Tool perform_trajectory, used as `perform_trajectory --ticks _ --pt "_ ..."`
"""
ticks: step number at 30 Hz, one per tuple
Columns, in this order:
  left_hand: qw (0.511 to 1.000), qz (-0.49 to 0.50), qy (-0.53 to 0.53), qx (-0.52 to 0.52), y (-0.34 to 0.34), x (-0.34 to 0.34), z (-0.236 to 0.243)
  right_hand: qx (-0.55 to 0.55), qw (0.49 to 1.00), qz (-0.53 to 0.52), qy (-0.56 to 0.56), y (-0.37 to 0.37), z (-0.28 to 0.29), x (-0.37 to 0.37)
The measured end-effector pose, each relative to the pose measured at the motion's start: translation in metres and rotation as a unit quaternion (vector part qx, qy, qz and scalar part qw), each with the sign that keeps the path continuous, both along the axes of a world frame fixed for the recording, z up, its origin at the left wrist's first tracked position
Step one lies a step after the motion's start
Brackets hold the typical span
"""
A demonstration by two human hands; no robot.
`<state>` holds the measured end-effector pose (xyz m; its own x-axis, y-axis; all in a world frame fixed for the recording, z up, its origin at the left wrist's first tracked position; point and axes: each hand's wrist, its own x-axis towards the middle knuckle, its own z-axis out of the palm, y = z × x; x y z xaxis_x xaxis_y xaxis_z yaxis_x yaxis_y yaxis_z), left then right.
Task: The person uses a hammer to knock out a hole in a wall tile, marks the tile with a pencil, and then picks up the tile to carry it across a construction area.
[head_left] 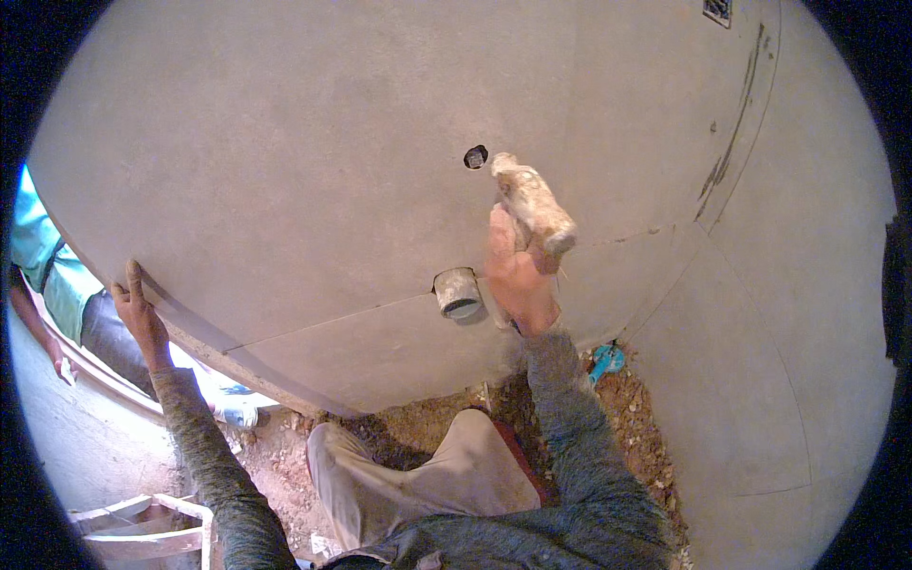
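Note:
My right hand [521,285] is closed, gripping a lumpy, plaster-caked, hammer-like thing [537,204] in pale cream and brown. It is slightly blurred, and its exact kind is unclear. Its upper end is beside a small round hole [476,157] in the grey plastered wall [332,142]. Just left of my right wrist, a short grey pipe stub [458,293] sticks out of the wall. My left hand [142,318] rests against the wall near its left edge, fingers stretched out and holding nothing.
Beyond the wall's left edge is another person in teal [71,285], whose hand [65,369] hangs low. A blue object [608,359] lies on the rubble-strewn ground [636,408] at right. A white frame [142,541] stands lower left. A recessed box [717,11] is set high in the wall.

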<state>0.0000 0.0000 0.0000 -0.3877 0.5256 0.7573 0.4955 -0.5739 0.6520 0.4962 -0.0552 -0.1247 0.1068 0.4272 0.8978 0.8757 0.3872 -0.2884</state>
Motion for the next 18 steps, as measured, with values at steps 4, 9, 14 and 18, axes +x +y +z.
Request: perform_trajectory --ticks 4,9,14,18 --pt "1.0 -0.018 -0.009 -0.006 0.003 -0.012 -0.005 0.007 0.999 -0.033 -0.028 -0.012 0.018 -0.01" --pt "0.999 0.019 0.045 0.013 0.007 -0.009 0.001 0.055 0.998 0.0 -0.013 0.004 0.016 -0.004" --pt "1.0 0.003 -0.003 -0.003 0.002 0.001 0.0 0.099 0.994 -0.046 -0.032 0.004 0.018 -0.007" --pt "1.0 -0.012 -0.023 0.004 0.004 0.002 -0.001 0.018 1.0 0.011 -0.002 0.005 0.019 -0.005"
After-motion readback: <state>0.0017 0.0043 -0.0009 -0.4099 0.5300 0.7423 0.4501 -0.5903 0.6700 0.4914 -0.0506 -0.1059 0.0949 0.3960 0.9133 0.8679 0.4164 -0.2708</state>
